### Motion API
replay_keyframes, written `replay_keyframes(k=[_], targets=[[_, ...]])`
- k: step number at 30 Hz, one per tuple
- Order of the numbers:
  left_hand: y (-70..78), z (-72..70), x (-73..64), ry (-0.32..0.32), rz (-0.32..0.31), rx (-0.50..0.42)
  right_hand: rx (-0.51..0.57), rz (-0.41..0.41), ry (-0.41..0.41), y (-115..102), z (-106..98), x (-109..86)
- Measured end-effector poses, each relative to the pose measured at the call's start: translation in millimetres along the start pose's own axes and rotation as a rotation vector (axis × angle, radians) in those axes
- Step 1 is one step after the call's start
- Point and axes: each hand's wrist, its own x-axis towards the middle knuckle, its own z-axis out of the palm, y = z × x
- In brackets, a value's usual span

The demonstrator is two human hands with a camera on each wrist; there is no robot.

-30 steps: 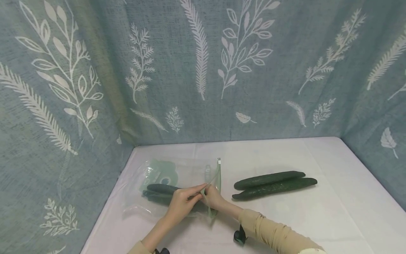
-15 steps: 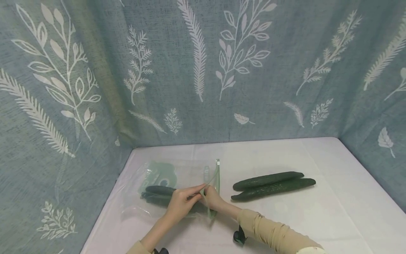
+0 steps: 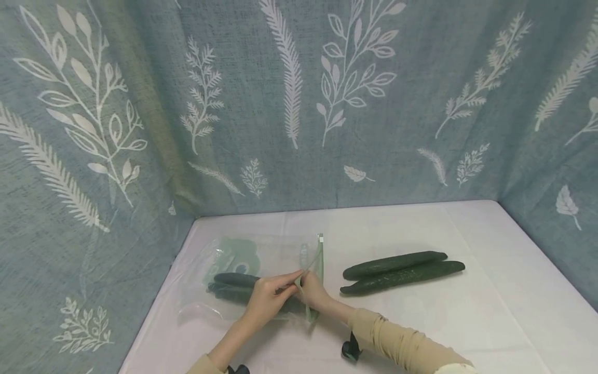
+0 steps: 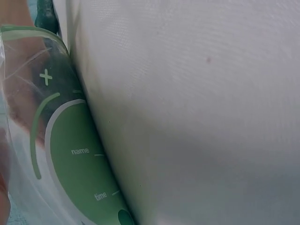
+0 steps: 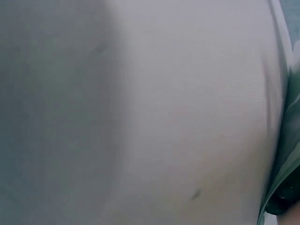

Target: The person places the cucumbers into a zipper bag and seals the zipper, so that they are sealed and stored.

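Observation:
A clear zip bag with green print lies on its side on the table, mouth to the right. Dark green cucumbers show through its plastic; their exact number is hard to tell. My left hand pinches the edge of the bag's mouth between thumb and fingers. Inside that mouth, my right hand has curled fingers, apparently around a cucumber's end, partly covered by the plastic. The right wrist view catches a dark cucumber against the skin. Printed green plastic of the bag fills the left wrist view's left side.
Two more cucumbers lie side by side right of the bag, near the right forearm. A white cloth covers the table. Blue-green leaf-patterned curtain hangs behind and along both sides.
Hands, bag and cucumbers keep nearly the same places. Only a slight shift of the head view shows.

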Motion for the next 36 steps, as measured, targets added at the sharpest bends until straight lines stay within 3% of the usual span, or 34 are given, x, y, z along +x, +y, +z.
replay_keyframes(k=[5,12,16,25,30,36], targets=[[-0.7,0.6,-2.4,-0.019,-0.009,-0.029,-0.039,-0.041,0.013,-1,2,-5.9],[-0.8,0.5,-3.7,-0.017,-0.021,-0.044,-0.033,-0.03,-0.033,-4,-2,-13.0],[-0.5,-0.5,-4.0,-0.032,-0.032,-0.071,-0.09,-0.032,-0.059,-4,-7,-16.0],[-2.7,-0.2,-4.1,-0.029,0.014,-0.027,-0.23,-0.094,-0.106,1,-21,-24.3],[-3.6,0.5,-3.6,-0.023,0.003,-0.022,-0.206,-0.11,-0.149,4,-31,-30.7],[-2.6,0.1,-2.9,-0.014,0.009,0.001,-0.131,-0.159,-0.144,6,-42,-42.2]])
